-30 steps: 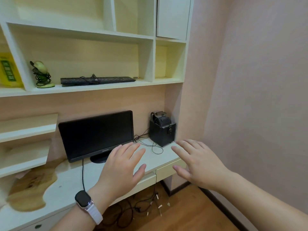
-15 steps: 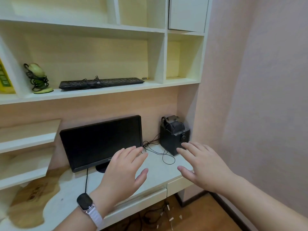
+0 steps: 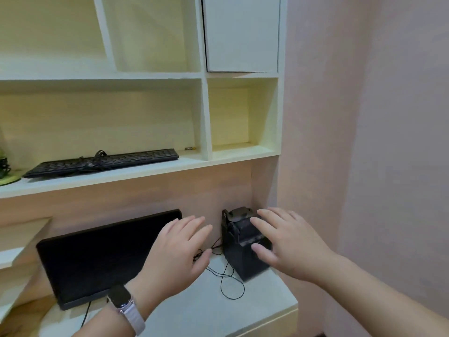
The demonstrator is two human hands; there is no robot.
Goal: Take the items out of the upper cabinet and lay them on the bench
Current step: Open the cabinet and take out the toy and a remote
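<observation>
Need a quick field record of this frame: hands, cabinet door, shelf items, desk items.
left hand: open, empty, smartwatch on wrist
right hand: open, empty, in front of black box
cabinet door: shut, upper right
shelf: keyboard, small battery
cubby under door: nothing visible inside
desk: monitor, black box, loose cable

Upper cabinet [image 3: 241, 32]: white door shut, top right.
</observation>
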